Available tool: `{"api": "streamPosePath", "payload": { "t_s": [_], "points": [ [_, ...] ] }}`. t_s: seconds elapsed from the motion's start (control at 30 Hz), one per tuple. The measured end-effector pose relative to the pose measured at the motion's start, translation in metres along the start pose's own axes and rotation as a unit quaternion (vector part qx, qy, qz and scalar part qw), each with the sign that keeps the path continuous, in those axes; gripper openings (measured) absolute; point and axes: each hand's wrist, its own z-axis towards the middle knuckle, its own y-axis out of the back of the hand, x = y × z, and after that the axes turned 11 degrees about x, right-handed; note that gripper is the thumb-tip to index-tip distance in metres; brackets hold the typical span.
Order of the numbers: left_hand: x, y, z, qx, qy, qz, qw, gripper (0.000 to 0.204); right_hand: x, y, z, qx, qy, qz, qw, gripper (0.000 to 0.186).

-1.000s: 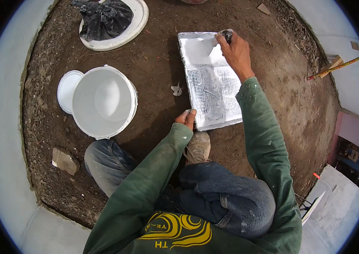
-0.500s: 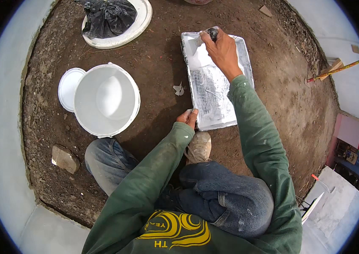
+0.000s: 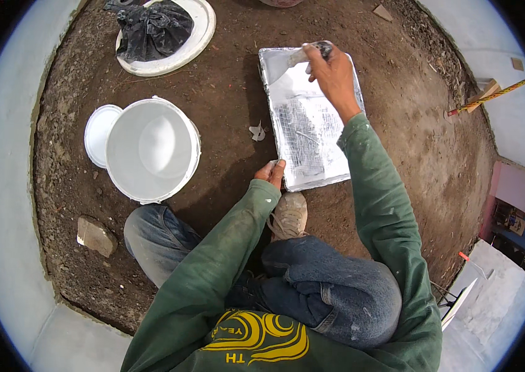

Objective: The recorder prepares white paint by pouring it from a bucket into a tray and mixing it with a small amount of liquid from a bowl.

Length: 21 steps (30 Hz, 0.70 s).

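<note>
My right hand (image 3: 337, 80) grips a tool with a dark handle and pale, paint-covered end (image 3: 298, 57), perhaps a brush, over the upper part of a paint tray (image 3: 303, 142). The tray holds white paint and has a gridded, streaked lower surface. At its near left corner, my left hand (image 3: 270, 172) is closed on the rim. To the left stand an open white bucket (image 3: 122, 149), pale inside, and a round white lid (image 3: 94, 137) behind it. A small white scrap (image 3: 257, 131) lies on the dirt between bucket and tray.
A black plastic bag (image 3: 154, 31) sits on a large white lid (image 3: 200, 43) at upper left. A stone (image 3: 95, 237) lies by my knee. Pale walls edge the dirt; a striped pole (image 3: 498, 93) and wood block stand right, with a red-handled roller frame (image 3: 479, 266) at lower right.
My right hand and the tool have moved left along the tray's upper end, then slightly back right and lower. My left hand still grips the corner.
</note>
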Motion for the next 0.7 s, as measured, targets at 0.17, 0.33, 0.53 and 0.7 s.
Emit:
{"api": "streamPosePath", "payload": {
  "t_s": [0.17, 0.33, 0.53, 0.7],
  "points": [
    [-0.003, -0.002, -0.001, -0.011, 0.008, -0.001, 1.0, 0.039, -0.011, 0.048, -0.007, -0.056, 0.0, -0.043, 0.997, 0.04],
    [0.001, 0.003, 0.001, -0.013, 0.004, 0.014, 1.0, 0.042, -0.033, 0.095, -0.005, -0.12, 0.006, -0.23, 0.966, 0.043],
    [-0.005, -0.003, -0.003, -0.026, -0.013, -0.025, 0.999, 0.036, -0.067, 0.112, 0.002, -0.134, -0.018, -0.271, 0.953, 0.046],
    [-0.018, -0.01, -0.009, -0.032, 0.014, -0.012, 0.999, 0.035, -0.099, 0.117, 0.012, -0.124, -0.053, -0.277, 0.951, 0.046]
  ]
}}
